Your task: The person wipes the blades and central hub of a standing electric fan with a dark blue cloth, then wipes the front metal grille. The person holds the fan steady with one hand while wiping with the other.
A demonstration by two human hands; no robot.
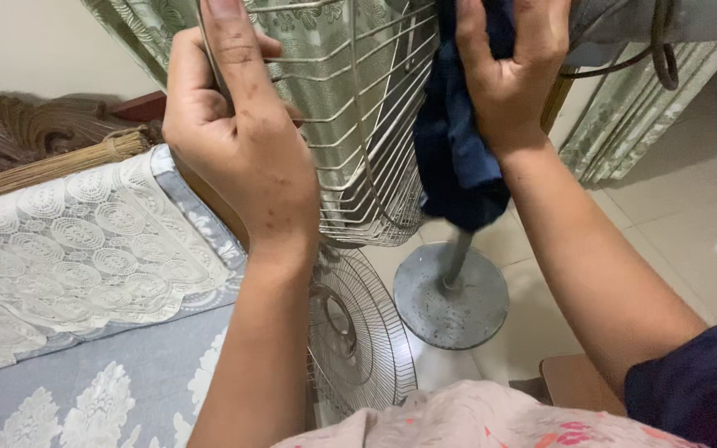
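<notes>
Step in hand, as judged: wiping the wire fan guard (358,124), which is held upright above the round fan base (451,297). The left hand (238,141) clamps the guard's rim in a closed grip; the right hand (512,70) presses a dark blue cloth (454,158) against the wires (fingers folded over the cloth). The next move calls for steady rim support while the cloth travels along the wires; a second guard (358,332) leans beside the bed (85,274).

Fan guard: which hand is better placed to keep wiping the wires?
Right, most likely. The right hand already presses the dark blue cloth against the wire fan guard. The left hand grips the guard's rim, so it seems better left steadying it.
</notes>
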